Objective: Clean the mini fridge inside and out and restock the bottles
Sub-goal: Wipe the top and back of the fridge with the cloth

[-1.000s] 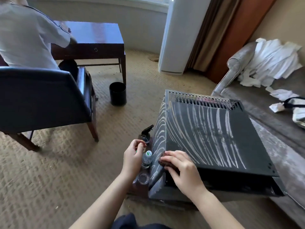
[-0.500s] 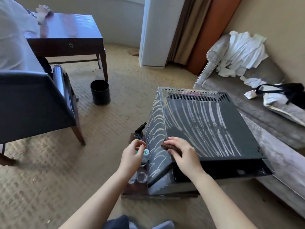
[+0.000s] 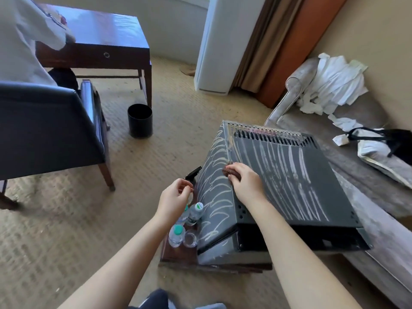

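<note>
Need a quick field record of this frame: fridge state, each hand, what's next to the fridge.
fridge: dark mini fridge on a low wooden stand; pale wipe streaks across its top and left side
right hand: right hand grips a brown cloth at the top's left edge
left hand: left hand above the bottles, fingers curled; unclear whether it holds anything
beside fridge: spray bottle, water bottles and a glass on the stand, left of the fridge
background: black bin on the carpet

Streaked dark mini fridge [image 3: 289, 179], bottles [image 3: 196, 214] beside
</note>
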Motion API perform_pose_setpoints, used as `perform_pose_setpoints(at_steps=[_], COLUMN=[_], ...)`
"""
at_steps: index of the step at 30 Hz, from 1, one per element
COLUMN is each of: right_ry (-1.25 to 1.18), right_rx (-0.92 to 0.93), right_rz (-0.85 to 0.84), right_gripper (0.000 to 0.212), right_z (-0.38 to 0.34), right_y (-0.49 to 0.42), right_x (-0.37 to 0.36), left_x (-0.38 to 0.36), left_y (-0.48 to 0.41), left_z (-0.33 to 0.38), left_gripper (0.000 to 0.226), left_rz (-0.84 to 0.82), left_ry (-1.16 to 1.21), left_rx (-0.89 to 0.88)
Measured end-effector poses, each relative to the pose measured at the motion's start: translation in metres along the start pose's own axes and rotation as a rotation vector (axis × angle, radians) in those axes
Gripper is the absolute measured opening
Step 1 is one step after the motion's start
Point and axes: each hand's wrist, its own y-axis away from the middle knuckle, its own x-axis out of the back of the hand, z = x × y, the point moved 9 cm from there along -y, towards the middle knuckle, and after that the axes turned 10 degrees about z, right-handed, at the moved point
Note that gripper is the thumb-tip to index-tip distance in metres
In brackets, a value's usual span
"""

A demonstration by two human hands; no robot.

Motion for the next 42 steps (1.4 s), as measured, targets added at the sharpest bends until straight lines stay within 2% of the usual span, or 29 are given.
perform_pose_setpoints(at_steps=[4,8,16,27,33,36,38,42], right_ry=[-0.048,-0.083,-0.052,-0.062,-0.097,-0.103,-0.086,-0.021], right_rx=[0.090,0.094,0.116,0.176,0.042,0.107,0.114,-0.014], right_rz=[-0.015,-0.025,-0.082,-0.127,-0.034,-0.011,0.028,0.163], right_gripper=[0.025,0.026,0.027,0.031,0.025,0.025,0.026,0.026], right_z=[-0.004,0.004,0.004,0.017,0.027,0.034,0.056,0.137], right_y=[0.055,0.052,-0.054,-0.197,-0.236,-0.226,-0.225,-0.233], right_x=[0.007,0.006,-0.028,-0.063,-0.063,-0.056,-0.040,0.013], left_x=[0.001,-0.015,-0.027,-0.003,-0.001,-0.033,-0.058,-0.105], left_y=[-0.012,-0.021,-0.034,-0.066,-0.088,-0.098,-0.104,-0.112], left_z=[0.008,0.022,0.042,0.053,0.062,0.081,0.091,0.105], left_gripper=[0.014,0.013,0.011,0.011,0.012,0.013,0.013,0.016], left_rz=[-0.001,-0.069,-0.027,0.203,0.252,0.206,0.170,0.094], left_ry=[-0.015,-0.112,-0.156,-0.321,-0.376,-0.375,-0.368,-0.384], left_rx=[-0.017,-0.061,-0.084,-0.143,-0.131,-0.163,-0.192,-0.252])
